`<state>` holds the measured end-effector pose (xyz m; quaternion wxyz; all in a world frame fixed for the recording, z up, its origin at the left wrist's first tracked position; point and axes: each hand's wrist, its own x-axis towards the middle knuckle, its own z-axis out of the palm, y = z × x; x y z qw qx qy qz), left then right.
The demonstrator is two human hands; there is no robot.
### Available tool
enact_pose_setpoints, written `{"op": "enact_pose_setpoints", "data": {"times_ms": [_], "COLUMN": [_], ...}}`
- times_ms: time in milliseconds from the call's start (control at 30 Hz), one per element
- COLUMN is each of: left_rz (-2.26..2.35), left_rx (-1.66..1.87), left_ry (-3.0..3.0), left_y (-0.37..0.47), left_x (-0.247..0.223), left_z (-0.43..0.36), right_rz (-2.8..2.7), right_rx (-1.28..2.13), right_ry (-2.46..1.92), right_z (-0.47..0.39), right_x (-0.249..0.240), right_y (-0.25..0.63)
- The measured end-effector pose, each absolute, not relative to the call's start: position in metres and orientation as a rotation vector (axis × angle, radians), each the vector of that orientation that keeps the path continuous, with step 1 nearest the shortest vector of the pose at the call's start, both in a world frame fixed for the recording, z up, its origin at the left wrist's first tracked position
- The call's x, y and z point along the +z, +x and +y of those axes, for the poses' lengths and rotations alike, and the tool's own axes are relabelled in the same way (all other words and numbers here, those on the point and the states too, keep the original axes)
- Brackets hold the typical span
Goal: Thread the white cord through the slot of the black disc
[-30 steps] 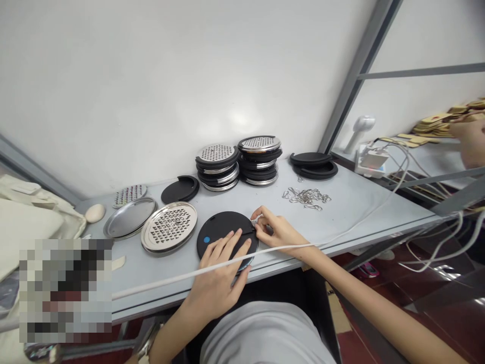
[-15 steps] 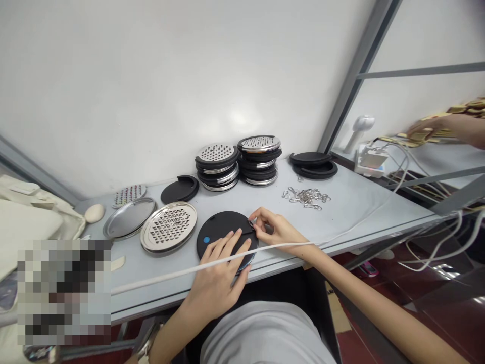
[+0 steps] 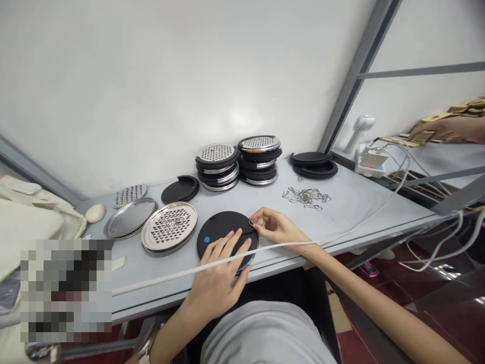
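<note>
A round black disc (image 3: pixel 224 222) with a blue dot lies near the table's front edge. My left hand (image 3: pixel 222 270) rests across its near part, fingers stretched over the top and thumb at the near rim, holding it. At its right rim, my right hand (image 3: pixel 275 227) pinches a small metal clip (image 3: pixel 250 223) between thumb and fingers. Whether the clip is hooked into the rim, I cannot tell. A loose pile of similar metal clips (image 3: pixel 308 196) lies beyond my right hand. Left of the disc is a round metal grater plate (image 3: pixel 170 226).
Two stacks of black holders and grater plates (image 3: pixel 216 169) stand by the wall. Black rings (image 3: pixel 313 166) lie right of them, another black holder (image 3: pixel 180 189) left. Plain metal discs (image 3: pixel 129 218) sit farther left. A white cable (image 3: pixel 162 279) crosses before me. A co-worker's hand (image 3: pixel 435 129) reaches in at right.
My right hand has shifted very slightly and its fingers have re-angled on the clip. My left hand and the disc stay put. The co-worker's hand has moved a little lower.
</note>
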<state>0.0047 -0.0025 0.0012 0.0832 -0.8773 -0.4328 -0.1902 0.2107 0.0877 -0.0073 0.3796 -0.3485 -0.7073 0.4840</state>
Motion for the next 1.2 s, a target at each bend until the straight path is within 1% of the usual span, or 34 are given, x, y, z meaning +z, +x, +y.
{"op": "enact_pose_setpoints", "data": {"times_ms": [100,367,633,1200], "left_rz": [-1.292,-1.321,-1.323,-1.327], "left_rx": [-0.575,-0.561,-0.551,-0.552], "left_ry": [-2.617,-2.63,-2.635,-2.618], "left_y": [0.004,0.004,0.005,0.005], "left_x": [0.001,0.002,0.002,0.002], "left_z": [-0.003,-0.003,-0.003,-0.003], "right_rz": [-1.797,-1.873,-1.843,-1.822], "right_rx": [1.242,1.128,1.016,1.045], "right_ry": [-0.884,-0.869,-0.931,-0.92], "right_z": [0.087,0.083,0.09,0.09], "right_x": [-0.006,0.0,-0.009,-0.009], "right_y": [0.211,0.21,0.212,0.21]}}
